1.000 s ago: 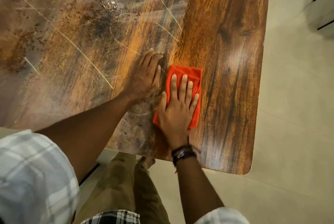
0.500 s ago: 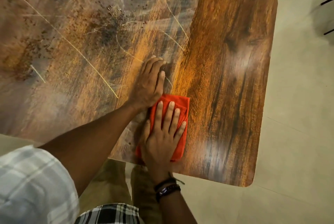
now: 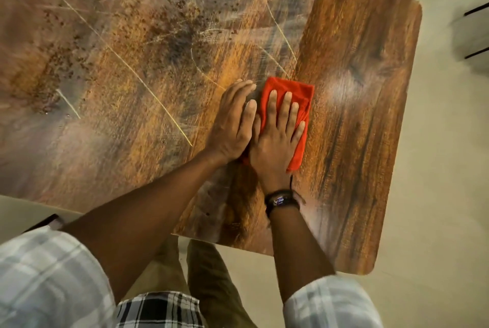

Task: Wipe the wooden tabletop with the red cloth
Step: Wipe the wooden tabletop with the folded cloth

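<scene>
Tabletop point(image 3: 357, 147), red cloth point(image 3: 289, 88) under right hand point(image 3: 275, 142)

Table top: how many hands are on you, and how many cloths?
Hands: 2, the left hand and the right hand
Cloths: 1, a red cloth under the right hand
Total: 3

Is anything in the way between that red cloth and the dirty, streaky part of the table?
Only the person's own left hand, flat on the tabletop right beside the red cloth, on the streaky side. The right hand presses the cloth down. No other object is visible.
</scene>
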